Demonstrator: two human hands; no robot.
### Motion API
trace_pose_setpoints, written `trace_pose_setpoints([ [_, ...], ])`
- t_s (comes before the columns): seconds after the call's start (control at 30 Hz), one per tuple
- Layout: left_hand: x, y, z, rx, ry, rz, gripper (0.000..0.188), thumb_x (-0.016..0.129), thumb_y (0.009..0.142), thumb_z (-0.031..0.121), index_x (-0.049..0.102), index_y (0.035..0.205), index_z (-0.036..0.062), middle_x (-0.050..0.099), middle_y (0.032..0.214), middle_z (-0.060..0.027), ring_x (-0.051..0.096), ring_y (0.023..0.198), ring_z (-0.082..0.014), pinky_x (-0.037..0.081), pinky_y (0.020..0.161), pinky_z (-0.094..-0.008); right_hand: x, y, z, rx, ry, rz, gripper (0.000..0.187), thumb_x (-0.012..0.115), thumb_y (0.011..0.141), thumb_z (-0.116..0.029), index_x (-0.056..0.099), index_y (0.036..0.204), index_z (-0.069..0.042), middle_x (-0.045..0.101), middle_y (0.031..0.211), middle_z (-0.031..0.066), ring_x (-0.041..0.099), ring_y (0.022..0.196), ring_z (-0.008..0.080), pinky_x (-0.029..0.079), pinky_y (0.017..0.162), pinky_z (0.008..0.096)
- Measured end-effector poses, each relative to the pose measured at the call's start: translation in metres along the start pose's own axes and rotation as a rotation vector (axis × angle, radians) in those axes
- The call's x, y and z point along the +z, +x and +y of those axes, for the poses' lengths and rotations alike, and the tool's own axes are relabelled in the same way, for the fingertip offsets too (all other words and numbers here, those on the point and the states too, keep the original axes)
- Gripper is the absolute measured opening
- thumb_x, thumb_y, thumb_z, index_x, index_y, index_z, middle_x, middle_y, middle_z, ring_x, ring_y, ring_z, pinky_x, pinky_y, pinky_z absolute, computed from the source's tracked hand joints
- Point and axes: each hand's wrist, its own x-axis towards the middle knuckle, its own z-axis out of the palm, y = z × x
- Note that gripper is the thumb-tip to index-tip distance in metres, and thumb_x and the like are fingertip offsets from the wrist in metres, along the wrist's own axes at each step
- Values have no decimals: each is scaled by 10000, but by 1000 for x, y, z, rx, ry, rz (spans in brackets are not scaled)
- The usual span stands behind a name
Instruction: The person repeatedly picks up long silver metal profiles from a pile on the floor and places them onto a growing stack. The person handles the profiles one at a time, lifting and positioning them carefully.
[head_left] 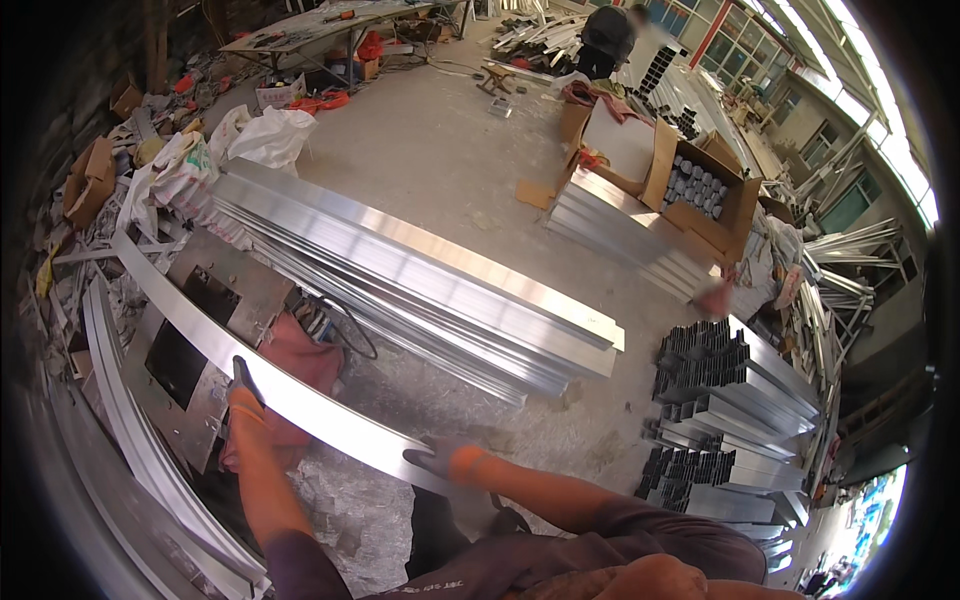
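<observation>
A long, flat, silvery metal profile (pixel 310 405) slants from the scrap at the far left down to my body. My left hand (pixel 245 385), in a dark grey glove with an orange cuff, grips its near edge about midway along. At the profile's near end, my right hand (pixel 437 457) is closed around it, gloved the same way. The fingers under the metal are hidden. Beneath the profile stands a worn metal work table (pixel 190 385) with dark rectangular openings. A reddish cloth (pixel 305 350) hangs by its side.
Stacked long profiles (pixel 420 265) lie just beyond the work table. More profiles (pixel 110 330) lie at the left. Bundled profiles (pixel 705 360) and a cardboard box of metal parts (pixel 697 190) stand right. White sacks (pixel 265 135) lie far left. A person (pixel 608 40) bends at the back.
</observation>
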Motion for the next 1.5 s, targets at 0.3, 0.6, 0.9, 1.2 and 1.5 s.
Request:
trace_pose_setpoints([
  [0.3,38,-115,-110,-25,392,-53,954,718,756,760,633,1215,-71,689,1087,-172,686,900,-294,552,748,-439,13,-92,130,141,94,-90,790,455,915,-760,588,1388,-142,673,1240,226,642,1129,416,489,974,470],
  [0.6,46,-283,-288,-175,195,-275,652,724,844,637,582,1118,62,666,951,-109,718,798,-336,624,677,-484,51,-259,305,290,99,-28,697,392,967,-705,635,1351,-177,672,1261,202,631,1161,407,478,993,474],
  [0.9,48,-409,-387,-110,568,-290,977,635,819,761,621,1268,-106,650,1285,-233,618,1157,-356,469,980,-407,53,-396,387,425,80,25,725,400,960,-702,670,1310,-128,667,1241,249,617,1172,433,466,994,465],
  [1.2,62,-479,-456,-312,669,-674,887,600,884,704,604,1287,-86,640,1281,-187,606,1113,-275,473,961,-352,80,-499,477,282,161,151,715,419,945,-699,703,1235,-110,684,1178,250,642,1123,411,471,967,473],
  [1.5,46,-537,-428,57,801,-1103,749,597,960,613,639,1259,-71,670,1232,-146,624,1002,-188,506,896,-321,87,-533,515,234,-258,199,632,403,954,-639,708,1177,-132,710,1005,238,673,957,452,515,863,519],
])
